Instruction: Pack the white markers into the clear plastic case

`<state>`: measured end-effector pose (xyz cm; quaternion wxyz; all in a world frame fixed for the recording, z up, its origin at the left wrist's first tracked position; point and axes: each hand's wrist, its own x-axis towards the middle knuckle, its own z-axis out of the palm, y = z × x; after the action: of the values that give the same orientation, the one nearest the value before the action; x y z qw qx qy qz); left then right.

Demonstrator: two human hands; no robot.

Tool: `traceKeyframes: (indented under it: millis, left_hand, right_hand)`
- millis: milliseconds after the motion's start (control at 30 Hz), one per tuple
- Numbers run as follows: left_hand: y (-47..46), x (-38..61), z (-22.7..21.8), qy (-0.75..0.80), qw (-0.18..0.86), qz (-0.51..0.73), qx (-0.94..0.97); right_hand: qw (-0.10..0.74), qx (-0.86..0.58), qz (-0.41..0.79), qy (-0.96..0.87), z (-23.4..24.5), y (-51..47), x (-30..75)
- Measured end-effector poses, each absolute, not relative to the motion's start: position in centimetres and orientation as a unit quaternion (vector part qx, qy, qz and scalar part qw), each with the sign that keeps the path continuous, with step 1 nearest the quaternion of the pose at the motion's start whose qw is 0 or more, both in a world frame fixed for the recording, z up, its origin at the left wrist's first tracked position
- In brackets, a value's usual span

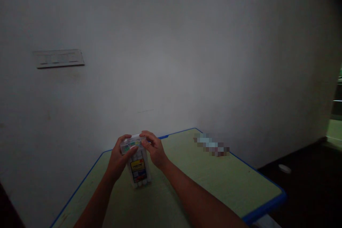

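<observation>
Head view: my fingers are clamped on what looks like a marker pack, with my left hand and right hand either side, near the table's far edge; a blurred item lies farther right along it.

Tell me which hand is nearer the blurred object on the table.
Right. The right hand is nearer, to the left of the blurred object and not touching it. The left hand is farther left, on the other side of the marker pack that both hands hold.
</observation>
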<state>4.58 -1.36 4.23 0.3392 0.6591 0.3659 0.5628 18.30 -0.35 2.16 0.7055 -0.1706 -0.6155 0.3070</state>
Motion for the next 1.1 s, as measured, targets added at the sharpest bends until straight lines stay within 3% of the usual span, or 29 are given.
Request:
traceKeyframes:
  millis: [400,633,767,900,1100]
  left_hand:
    - [-0.6,4.2,3.6,0.352,0.362,0.589,0.631]
    - [-0.6,4.2,3.7,0.369,0.363,0.578,0.63]
    - [-0.5,2.8,2.3,0.358,0.425,0.508,0.658]
    - [0.9,0.7,0.2,0.385,0.407,0.477,0.678]
    - [6.1,-1.0,-0.1,0.428,0.385,0.502,0.646]
  right_hand:
    - [0.686,-0.172,0.345,-0.617,1.7,0.0,18.2]
    - [0.605,-0.226,0.397,-0.652,0.3,0.7,17.7]
    - [0.514,-0.33,0.336,-0.717,-0.5,0.4,18.2]
    - [0.386,-0.443,0.256,-0.767,-1.0,-1.1,19.7]
    - [0.255,-0.465,0.236,-0.814,-1.7,-3.8,21.1]
